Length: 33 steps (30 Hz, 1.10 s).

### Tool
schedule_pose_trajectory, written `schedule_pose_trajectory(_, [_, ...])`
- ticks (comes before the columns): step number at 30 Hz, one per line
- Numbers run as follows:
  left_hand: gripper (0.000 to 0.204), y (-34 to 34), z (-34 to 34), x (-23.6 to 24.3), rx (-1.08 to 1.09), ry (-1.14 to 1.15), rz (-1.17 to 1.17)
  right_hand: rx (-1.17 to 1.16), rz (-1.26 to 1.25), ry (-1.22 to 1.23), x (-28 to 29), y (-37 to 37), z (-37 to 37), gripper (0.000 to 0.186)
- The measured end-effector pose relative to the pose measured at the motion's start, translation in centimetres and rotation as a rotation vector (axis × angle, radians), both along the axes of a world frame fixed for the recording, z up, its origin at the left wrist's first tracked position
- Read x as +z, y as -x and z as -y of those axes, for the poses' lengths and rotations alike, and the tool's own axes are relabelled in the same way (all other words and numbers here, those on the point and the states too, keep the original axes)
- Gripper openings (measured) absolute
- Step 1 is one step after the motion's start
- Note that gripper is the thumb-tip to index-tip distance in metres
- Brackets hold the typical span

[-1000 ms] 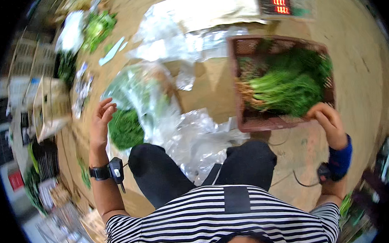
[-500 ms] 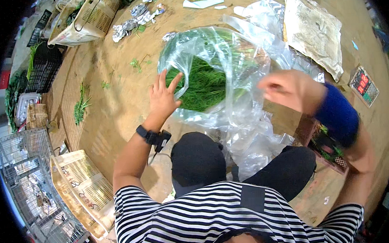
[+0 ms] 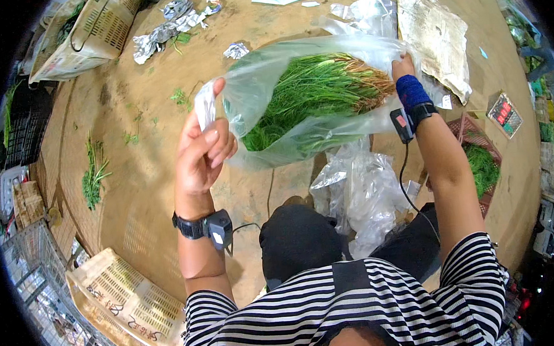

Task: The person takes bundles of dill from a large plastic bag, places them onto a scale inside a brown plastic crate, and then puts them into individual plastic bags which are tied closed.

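**Bag of greens held up between two hands**

The brown floor (image 3: 146, 180) fills most of the view, and the person sits on it in a striped shirt (image 3: 359, 313) and dark trousers. A pale plastic crate (image 3: 124, 303) lies at the lower left, and another crate (image 3: 91, 32) sits tipped at the upper left. A sheet of old newspaper (image 3: 436, 33) lies at the upper right.

In the middle, raised above the floor, is a large clear plastic bag (image 3: 266, 79). It holds a thick bundle of green stalks (image 3: 314, 96), lying roughly sideways with the pale brownish root ends toward the right. A heap of empty clear bags (image 3: 359, 194) rests on the floor just below it, beside the person's knee.

The left hand (image 3: 202, 153) pinches the bag's left edge, fingers curled closed around a twist of the plastic. The right hand (image 3: 403, 66) is at the bag's right end, by the roots; its fingers are hidden behind the plastic and the wristband, so I cannot tell how they grip.

A reddish basket (image 3: 480, 162) with more greens sits at the right, with a small scale (image 3: 504, 115) near it. Crumpled foil scraps (image 3: 163, 32) lie at the top left, and a loose sprig of greens (image 3: 92, 176) lies at the left.
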<state>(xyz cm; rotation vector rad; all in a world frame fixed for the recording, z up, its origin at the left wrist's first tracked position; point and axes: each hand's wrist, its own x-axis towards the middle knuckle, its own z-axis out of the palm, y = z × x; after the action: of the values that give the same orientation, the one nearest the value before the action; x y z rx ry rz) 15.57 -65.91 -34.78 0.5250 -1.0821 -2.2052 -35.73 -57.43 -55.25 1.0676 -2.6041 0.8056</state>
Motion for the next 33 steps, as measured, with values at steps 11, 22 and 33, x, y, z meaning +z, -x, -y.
schedule_pose_trajectory(11, [0.054, -1.0, -0.5, -0.6, 0.275, 0.102, 0.023, 0.668, 0.031, -0.899, 1.8, -14.2, 8.2, 0.040])
schedule_pose_trajectory(22, [0.060, -1.0, -0.5, -1.5, 0.291, 0.066, 0.158, 0.754, -0.171, -1.028, 3.7, -16.0, 5.0, 0.031])
schedule_pose_trajectory(33, [0.034, -1.3, -1.0, -1.6, 0.312, 0.186, 0.185, 0.800, 0.150, -1.231, 7.3, -14.9, 3.8, 0.041])
